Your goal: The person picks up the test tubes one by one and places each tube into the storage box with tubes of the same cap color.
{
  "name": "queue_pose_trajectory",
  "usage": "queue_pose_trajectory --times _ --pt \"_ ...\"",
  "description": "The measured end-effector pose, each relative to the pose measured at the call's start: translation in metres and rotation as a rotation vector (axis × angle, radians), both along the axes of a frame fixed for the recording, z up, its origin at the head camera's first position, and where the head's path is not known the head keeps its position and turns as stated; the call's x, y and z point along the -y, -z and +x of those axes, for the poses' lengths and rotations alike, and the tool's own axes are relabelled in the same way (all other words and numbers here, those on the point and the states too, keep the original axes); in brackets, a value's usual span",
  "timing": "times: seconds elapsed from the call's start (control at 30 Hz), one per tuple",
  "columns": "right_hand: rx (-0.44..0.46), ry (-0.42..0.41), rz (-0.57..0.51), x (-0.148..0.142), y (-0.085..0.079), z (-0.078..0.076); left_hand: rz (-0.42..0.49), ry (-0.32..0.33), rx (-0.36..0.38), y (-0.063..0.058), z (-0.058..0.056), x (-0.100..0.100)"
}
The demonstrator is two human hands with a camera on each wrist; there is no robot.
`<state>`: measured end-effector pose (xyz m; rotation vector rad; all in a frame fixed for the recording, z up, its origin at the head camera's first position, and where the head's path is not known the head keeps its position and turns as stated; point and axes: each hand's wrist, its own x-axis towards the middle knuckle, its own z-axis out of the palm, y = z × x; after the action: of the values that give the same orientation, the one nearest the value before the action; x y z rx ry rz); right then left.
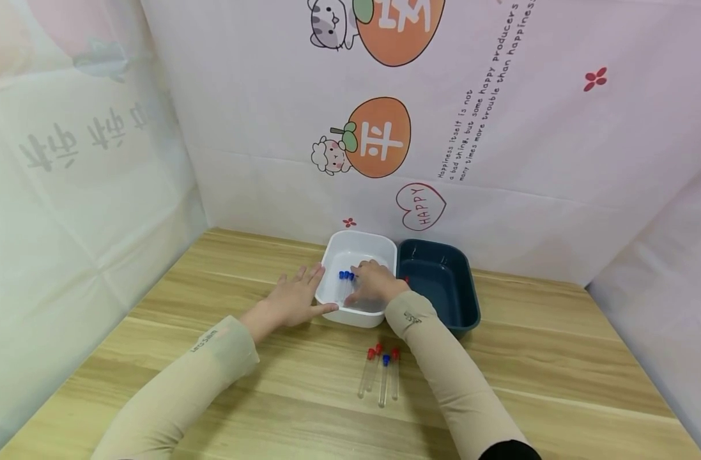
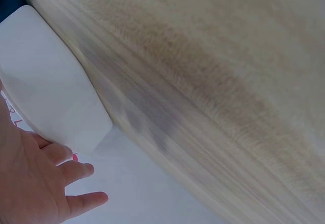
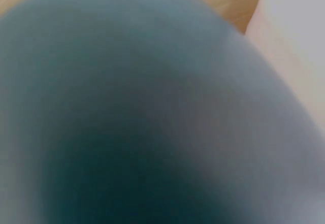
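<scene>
My left hand (image 1: pixel 289 301) rests against the left wall of a white plastic bin (image 1: pixel 321 300), fingers spread and thumb along its front rim. In the left wrist view those straight fingers (image 2: pixel 76 172) touch the bin's side. Inside the bin, my right hand (image 1: pixel 374 282) reaches down beside several clear tubes with blue caps (image 1: pixel 346 275). Its thumb and fingers are around the rightmost tubes; I cannot tell if it grips one. The right wrist view is mostly filled by a blurred dark blue-green surface (image 3: pixel 127 132).
A dark blue bin (image 1: pixel 442 287) stands right of the white one, a red cap (image 1: pixel 406 280) showing near its left wall. On the wooden table (image 1: pixel 304 396) in front lie red-capped tubes (image 1: pixel 364 377) and one blue-capped tube (image 1: pixel 383 383). A printed cloth (image 1: pixel 269 160) hangs behind.
</scene>
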<state>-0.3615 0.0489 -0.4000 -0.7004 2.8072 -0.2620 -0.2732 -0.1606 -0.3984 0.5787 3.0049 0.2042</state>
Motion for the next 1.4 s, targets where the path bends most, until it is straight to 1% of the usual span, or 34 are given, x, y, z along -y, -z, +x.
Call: queue_pose_trajectory --times 0.17,0.3,0.57,0.77,0.83,1.0,1.13,1.4 --pt "0.011 0.017 -0.036 -0.005 -0.005 0.003 0.013 0.002 0.005 0.0 0.0 -0.002" --pt "0.013 0.027 -0.049 -0.007 -0.013 0.007 0.026 -0.002 0.006 0.001 0.0 -0.002" --pt "-0.013 -0.006 -0.098 -0.017 -0.027 0.013 0.007 -0.008 -0.001 0.002 -0.002 -0.001" --pt "-0.073 -0.059 -0.118 -0.024 -0.038 0.02 -0.003 -0.001 0.0 0.002 -0.002 -0.001" --pt "-0.082 -0.058 -0.132 -0.026 -0.043 0.022 -0.002 -0.001 -0.003 0.002 -0.002 0.0" --pt "-0.075 -0.036 -0.177 -0.03 -0.055 0.031 -0.001 -0.002 0.003 0.003 -0.004 0.0" --pt "-0.081 -0.053 -0.22 -0.035 -0.06 0.036 -0.007 -0.006 0.012 0.004 -0.004 0.0" --pt "-0.102 -0.093 -0.36 -0.046 -0.067 0.052 -0.01 -0.01 0.015 0.002 -0.004 -0.001"
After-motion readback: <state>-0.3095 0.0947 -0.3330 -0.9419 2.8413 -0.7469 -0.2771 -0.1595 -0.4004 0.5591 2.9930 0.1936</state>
